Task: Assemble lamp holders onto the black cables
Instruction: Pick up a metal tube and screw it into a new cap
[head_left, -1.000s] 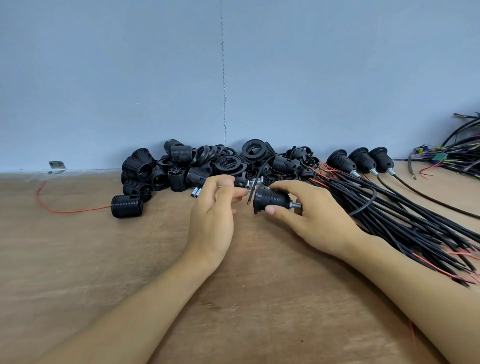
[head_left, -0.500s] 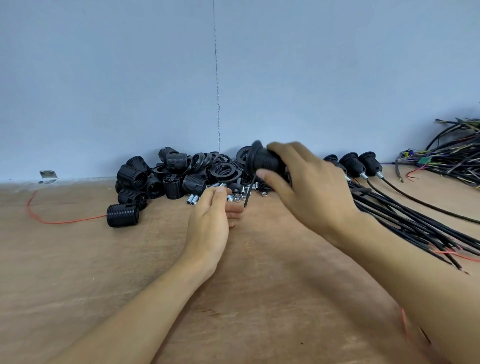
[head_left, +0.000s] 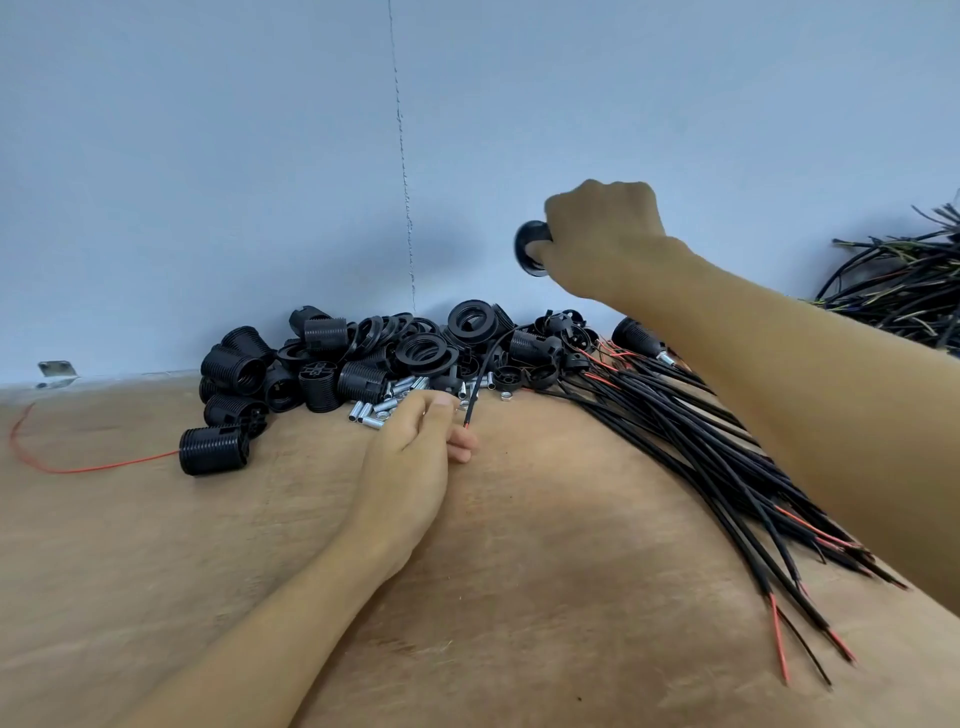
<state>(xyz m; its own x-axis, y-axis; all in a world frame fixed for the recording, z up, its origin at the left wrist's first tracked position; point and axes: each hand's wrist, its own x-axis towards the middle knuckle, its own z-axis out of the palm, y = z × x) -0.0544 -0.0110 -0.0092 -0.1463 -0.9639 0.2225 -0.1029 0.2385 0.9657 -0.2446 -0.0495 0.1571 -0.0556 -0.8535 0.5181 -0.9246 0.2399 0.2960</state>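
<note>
While my right hand (head_left: 602, 234) grips a lamp holder (head_left: 530, 249) above the parts pile (head_left: 363, 358), my left fingers (head_left: 462, 447) curl beside a cable end (head_left: 474, 400) before it; whether they pinch it I cannot tell. Loose, it could spring away.

Two hands (head_left: 410, 467) (head_left: 602, 239) — one loose red wire (head_left: 104, 466)

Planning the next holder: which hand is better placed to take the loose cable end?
Left. The left hand lies right beside the cable end; the right hand is raised, gripping a lamp holder.
</note>
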